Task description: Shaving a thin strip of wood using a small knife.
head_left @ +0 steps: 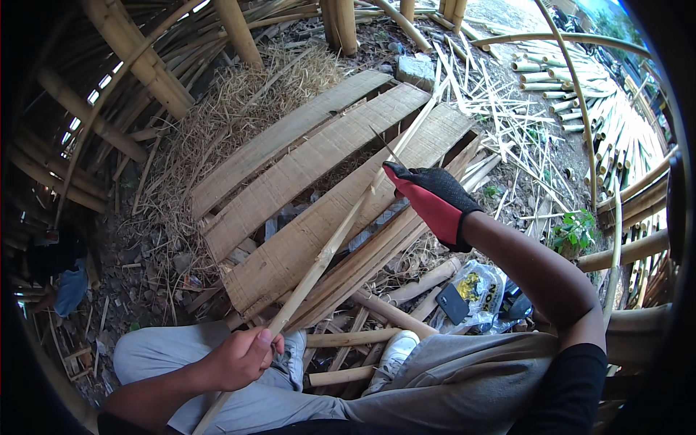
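A long, pale bamboo strip [319,264] runs slantwise from my lap, up across a slatted wooden bench, to the far side. My bare left hand [239,357] is closed around its near part, thumb on top. My right hand [435,199], in a red and black glove, is closed at the strip's farther part, above the bench. A thin dark blade [382,142], looking like a knife's, sticks out past the glove and crosses the strip. Its handle is hidden in the glove.
The plank bench [290,239] stands before my knees. Dry shavings [196,138] heap up to its left. Cut bamboo poles [573,80] lie at the far right. A dark phone [453,304] and a clear plastic bag [486,290] are near my right knee. Upright bamboo posts [238,32] stand behind.
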Demonstrator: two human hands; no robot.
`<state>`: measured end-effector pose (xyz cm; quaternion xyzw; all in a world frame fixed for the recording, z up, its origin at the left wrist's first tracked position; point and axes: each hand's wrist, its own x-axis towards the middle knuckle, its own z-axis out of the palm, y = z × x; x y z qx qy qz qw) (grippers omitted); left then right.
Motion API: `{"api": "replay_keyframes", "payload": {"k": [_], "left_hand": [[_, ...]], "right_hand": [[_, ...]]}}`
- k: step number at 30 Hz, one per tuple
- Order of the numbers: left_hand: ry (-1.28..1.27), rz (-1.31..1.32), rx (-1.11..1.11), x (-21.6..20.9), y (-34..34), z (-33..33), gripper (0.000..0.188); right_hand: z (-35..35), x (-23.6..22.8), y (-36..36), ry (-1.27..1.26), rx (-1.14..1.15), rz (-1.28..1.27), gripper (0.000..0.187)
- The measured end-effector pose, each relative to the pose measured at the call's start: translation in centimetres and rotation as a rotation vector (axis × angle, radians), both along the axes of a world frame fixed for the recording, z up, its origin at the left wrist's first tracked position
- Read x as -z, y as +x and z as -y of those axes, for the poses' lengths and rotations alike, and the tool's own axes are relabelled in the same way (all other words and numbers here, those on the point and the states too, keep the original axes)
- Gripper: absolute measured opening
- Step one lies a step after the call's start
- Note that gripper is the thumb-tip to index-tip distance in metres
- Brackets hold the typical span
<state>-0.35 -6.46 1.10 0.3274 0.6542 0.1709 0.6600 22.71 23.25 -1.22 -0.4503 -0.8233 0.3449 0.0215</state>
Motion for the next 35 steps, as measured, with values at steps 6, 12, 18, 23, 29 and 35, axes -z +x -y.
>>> {"api": "replay_keyframes", "payload": {"k": [6,12,18,23,29,35], "left_hand": [[0.255,-0.256,0.182,-1.6,3.0,0.3,0.042],[0.331,-0.483,0.283,-3.7,4.1,0.1,0.037],[0.492,-0.441,0.273,-3.5,5.3,0.9,0.038],[0.143,-0.225,0.252,-6.9,7.4,-0.6,0.045],[0.023,-0.373,0.585,-7.8,5.1,-3.8,0.055],[0.157,-0.529,0.383,-7.9,1.0,-11.1,0.057]], "right_hand": [[1.6,0.2,0.8,0.15,-0.02,-0.246,0.06],[3.5,0.2,0.1,-0.157,0.282,-0.449,0.054],[6.8,-2.2,0.0,-0.722,0.47,-0.582,0.067],[9.9,-3.2,-0.6,-0.777,0.256,-0.542,0.056],[10.7,-1.2,-2.1,-0.812,0.212,-0.614,0.049],[11.5,-0.9,-4.0,-0.83,0.266,-0.685,0.045]]}}
